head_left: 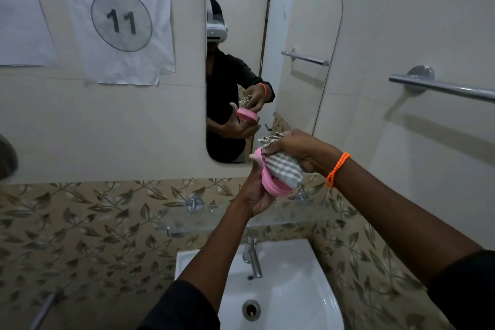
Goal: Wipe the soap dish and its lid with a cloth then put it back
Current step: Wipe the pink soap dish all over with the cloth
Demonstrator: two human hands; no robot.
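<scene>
Sleeved arms reach up: left hand [257,193] grips soap dish [270,182] steady, right hand [300,150] at two o'clock presses bunched cloth [285,169] inside

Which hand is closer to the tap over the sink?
Left. The left hand holds the pink soap dish almost straight above the tap. The right hand, pressing the cloth into the dish, sits higher and further right.

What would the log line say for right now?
step: wiping | left hand: holds pink soap dish | right hand: presses checked cloth into dish | above: sink
</scene>
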